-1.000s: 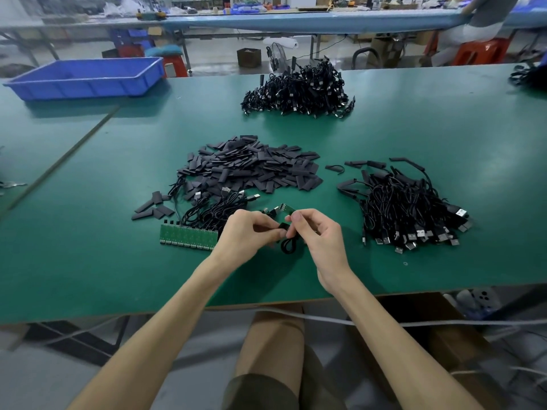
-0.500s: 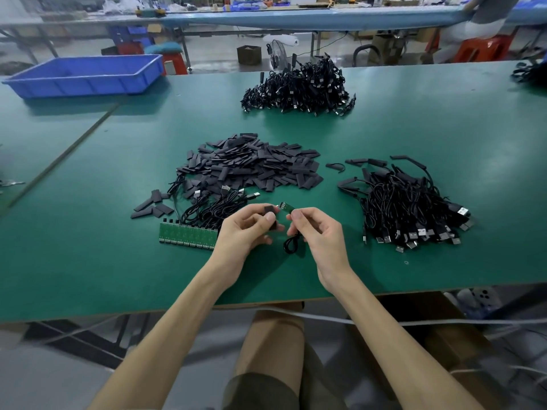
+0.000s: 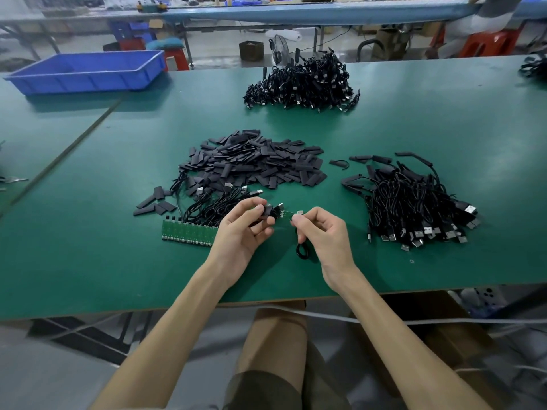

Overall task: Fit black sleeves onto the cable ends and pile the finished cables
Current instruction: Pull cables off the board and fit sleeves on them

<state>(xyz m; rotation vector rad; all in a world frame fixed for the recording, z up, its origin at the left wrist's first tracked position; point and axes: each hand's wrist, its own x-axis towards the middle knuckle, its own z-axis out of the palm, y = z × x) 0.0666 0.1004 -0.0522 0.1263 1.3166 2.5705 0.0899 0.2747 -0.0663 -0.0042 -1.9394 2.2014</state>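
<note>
A black sleeve [image 3: 268,210] is pinched between thumb and fingers of the left hand [image 3: 242,232]. Just beside it, a cable [image 3: 303,250] is pinched at its end by the right hand [image 3: 324,236], its loop hanging over the green table [image 3: 88,261].

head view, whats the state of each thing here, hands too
left hand, pinching a black sleeve
right hand, pinching the cable near its end
cable, looped, hanging below the right hand
black sleeve, off the pile; how far onto the cable, cannot tell
sleeve pile, loose heap
right cable pile, heaped
far cable pile, heaped, untouched
green board strip, lying flat
</note>
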